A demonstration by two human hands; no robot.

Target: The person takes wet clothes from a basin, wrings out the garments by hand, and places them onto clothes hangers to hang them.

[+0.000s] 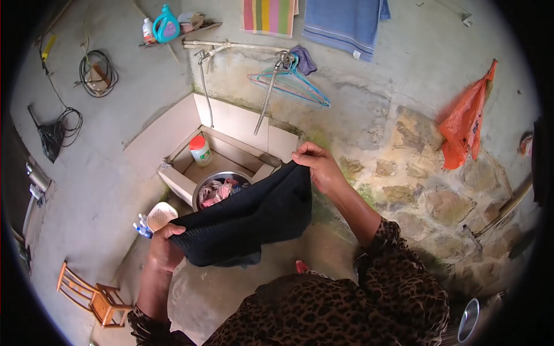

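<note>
1. The black cloth (248, 219) looks soft and a bit saggy. It has small gathered lines along its top edge, best seen near the left end. There are folds across its middle, and a loose flap hangs at the bottom.
2. The cloth is up in front of the person, between the two hands. In this view it covers the near edge of the round, shiny metal bowl (198, 192).
3. The left hand (166, 248) has a closed grip on the low left corner, with the thumb on top. The right hand (319, 167) pinches the high right corner.
4. The metal bowl holds crumpled pink and pale cloths (216, 192). It sits at the near side of the pale tiled basin (182, 184).
5. A white round jar with a red lid (200, 151) stands inside the basin. What is in the jar, I cannot tell.
6. The long way of the black cloth goes on a slant, from low left to high right. Its gathered edge faces the basin, and its loose side hangs toward the person.
</note>
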